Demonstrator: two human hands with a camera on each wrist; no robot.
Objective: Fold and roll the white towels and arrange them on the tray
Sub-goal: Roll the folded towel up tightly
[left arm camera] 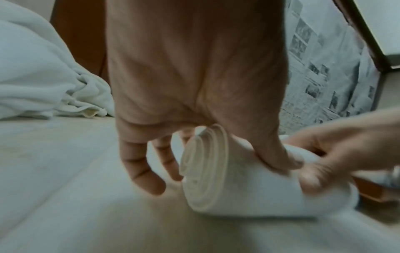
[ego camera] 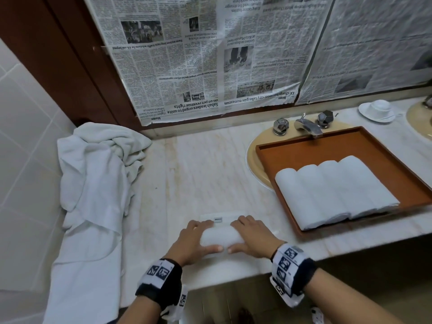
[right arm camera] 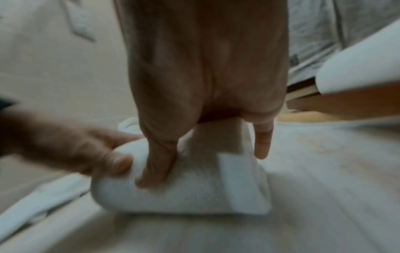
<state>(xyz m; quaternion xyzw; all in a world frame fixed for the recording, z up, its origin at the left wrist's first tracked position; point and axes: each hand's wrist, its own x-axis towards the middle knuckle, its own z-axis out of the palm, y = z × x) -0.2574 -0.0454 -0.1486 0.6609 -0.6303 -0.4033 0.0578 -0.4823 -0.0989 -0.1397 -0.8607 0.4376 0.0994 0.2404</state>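
From the head camera, the left hand (ego camera: 195, 239) and right hand (ego camera: 253, 236) are lying side by side over a partly rolled towel (ego camera: 221, 237) on the counter (ego camera: 187, 171), fingers curling around it. Four rolled towels (ego camera: 336, 190) are sitting together in the brown tray (ego camera: 327, 146) over the sink; loose towels (ego camera: 93, 174) are piling up at the left.

The left wrist camera is showing the roll's spiral end (left arm camera: 204, 167) between thumb and fingers.

The right wrist camera is showing the thumb (right arm camera: 159, 162) pressing the roll.
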